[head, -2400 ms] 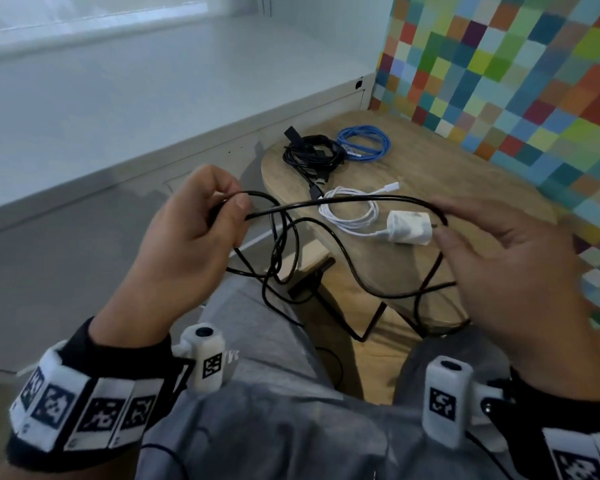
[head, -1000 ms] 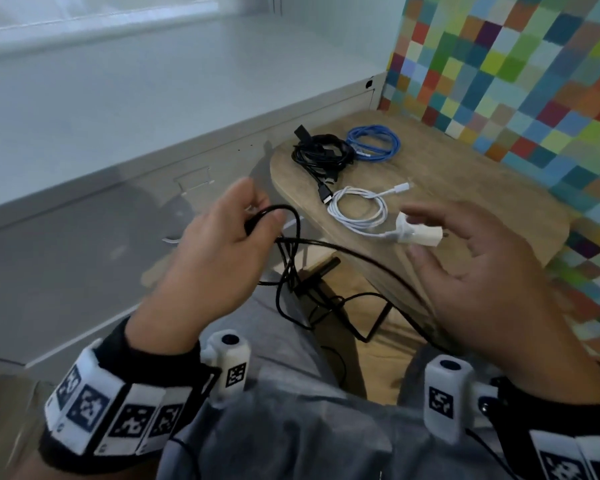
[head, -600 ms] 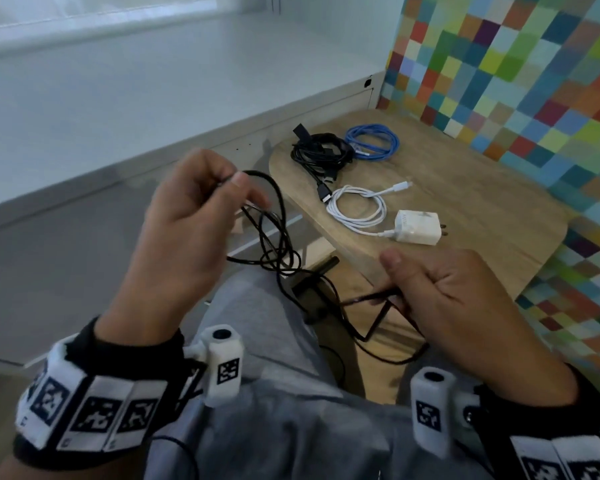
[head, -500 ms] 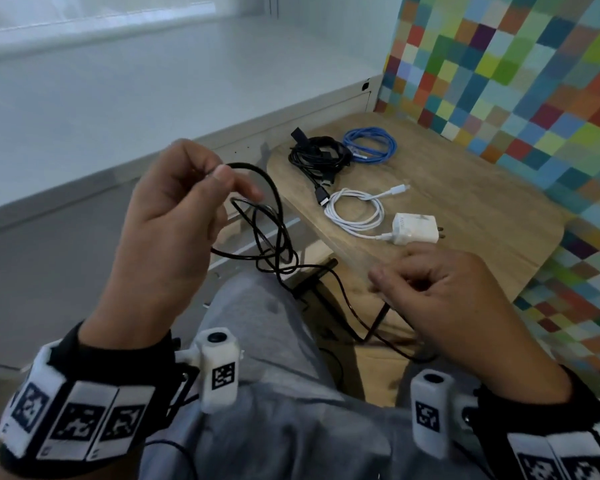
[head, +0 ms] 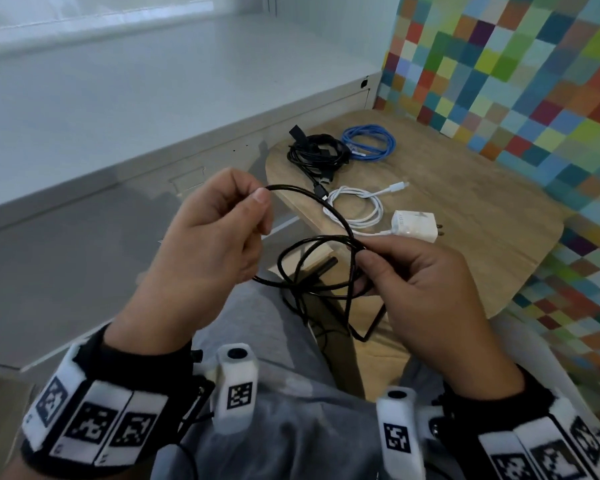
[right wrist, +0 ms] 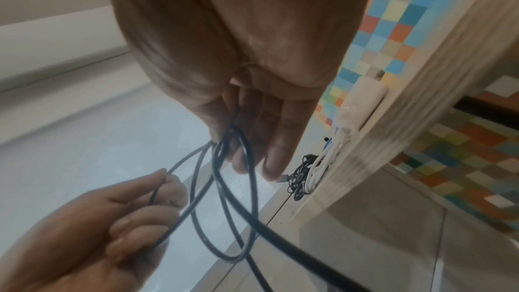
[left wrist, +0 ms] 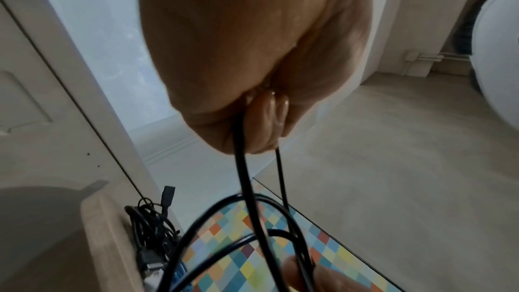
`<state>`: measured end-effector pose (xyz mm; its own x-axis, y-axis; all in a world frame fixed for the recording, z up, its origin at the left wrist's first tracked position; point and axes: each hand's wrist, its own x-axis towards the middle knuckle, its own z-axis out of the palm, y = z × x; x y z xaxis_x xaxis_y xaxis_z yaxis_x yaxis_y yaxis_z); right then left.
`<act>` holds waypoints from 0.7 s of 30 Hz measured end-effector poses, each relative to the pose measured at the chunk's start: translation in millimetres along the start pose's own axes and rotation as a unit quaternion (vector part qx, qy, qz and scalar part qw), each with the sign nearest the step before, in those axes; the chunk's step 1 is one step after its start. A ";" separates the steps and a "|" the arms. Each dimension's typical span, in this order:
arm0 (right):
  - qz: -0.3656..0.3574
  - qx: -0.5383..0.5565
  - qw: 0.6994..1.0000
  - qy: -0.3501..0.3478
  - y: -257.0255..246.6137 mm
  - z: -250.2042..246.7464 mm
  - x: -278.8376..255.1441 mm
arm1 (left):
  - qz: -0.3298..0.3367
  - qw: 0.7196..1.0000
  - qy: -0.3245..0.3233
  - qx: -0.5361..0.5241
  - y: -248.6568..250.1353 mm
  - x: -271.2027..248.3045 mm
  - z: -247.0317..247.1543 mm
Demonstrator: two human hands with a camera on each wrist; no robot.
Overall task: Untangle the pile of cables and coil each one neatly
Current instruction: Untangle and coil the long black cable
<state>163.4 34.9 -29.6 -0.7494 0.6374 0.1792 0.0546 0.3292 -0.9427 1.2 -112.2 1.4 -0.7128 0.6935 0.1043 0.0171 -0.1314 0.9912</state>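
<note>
head view: the left hand (head: 208,244) pinches a black cable (head: 312,202) between thumb and forefinger, its other fingers curled in. from there the cable arcs over to the right hand (head: 426,289), which pinches several gathered loops of it between thumb and fingers. the loops hang in the air above the person's lap, in front of the near edge of the wooden desk (head: 465,202). on the desk lie a coiled white cable (head: 357,209) joined to a white charger (head: 414,225), and farther back a black cable bundle (head: 317,152) just beside a coiled blue cable (head: 369,142). a multicoloured checked wall (head: 534,81) stands behind the desk.

left wrist view: the left hand (left wrist: 252,52) is closed, two strands of the black cable (left wrist: 242,174) coming out from under its curled fingers and running down to loops. a fingertip of the right hand (left wrist: 297,272) shows at the bottom, touching the loops. the black cable bundle (left wrist: 151,223) sits at the desk (left wrist: 103,241) edge.

right wrist view: the right hand (right wrist: 238,63) holds the black cable (right wrist: 222,185) loops where they cross, thumb against fingers. the left hand (right wrist: 117,219) grips a strand lower left. the white charger (right wrist: 362,97) and white cable (right wrist: 323,163) lie on the desk (right wrist: 407,86).
</note>
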 end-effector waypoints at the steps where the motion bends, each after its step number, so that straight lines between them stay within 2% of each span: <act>1: -0.002 -0.003 1.000 0.011 0.6 -0.2 0.0 | -0.005 1.000 0.018 0.020 -1.8 0.9 0.7; 3: 0.007 0.025 0.999 0.042 1.5 -3.4 1.8 | -0.007 0.997 0.045 0.067 -6.1 2.5 0.4; 7: 0.054 0.170 0.981 0.070 -2.0 -14.1 4.4 | -0.023 0.984 0.046 0.173 -9.8 5.8 -9.4; 9: 0.041 0.185 0.980 0.056 -3.6 -16.1 3.5 | 0.026 0.967 0.024 0.253 -6.9 3.4 -10.5; 12: 0.016 0.153 0.987 0.035 -6.3 -11.0 0.9 | 0.169 0.927 -0.018 0.335 4.2 -8.5 2.3; 13: 0.013 0.144 0.989 0.029 -7.3 -8.2 0.1 | 0.192 0.912 -0.042 0.359 5.3 -12.3 9.7; 15: 0.005 0.143 0.990 0.014 -8.1 -4.6 -1.5 | 0.171 0.900 -0.075 0.393 2.6 -15.9 20.2; 18: -0.020 0.161 0.987 0.003 -10.0 -3.9 -2.0 | 0.152 0.884 -0.081 0.433 -8.6 -12.1 19.5; 21: -0.013 0.175 0.984 0.021 -9.5 -5.6 0.7 | 0.120 0.903 -0.074 0.407 -13.4 -6.1 11.6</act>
<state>166.1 36.1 -18.9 -0.7195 0.6621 0.2095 -0.2013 0.0899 -0.9754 13.4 -106.5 -11.6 -0.5206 0.8089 0.2734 0.7100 0.2322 0.6649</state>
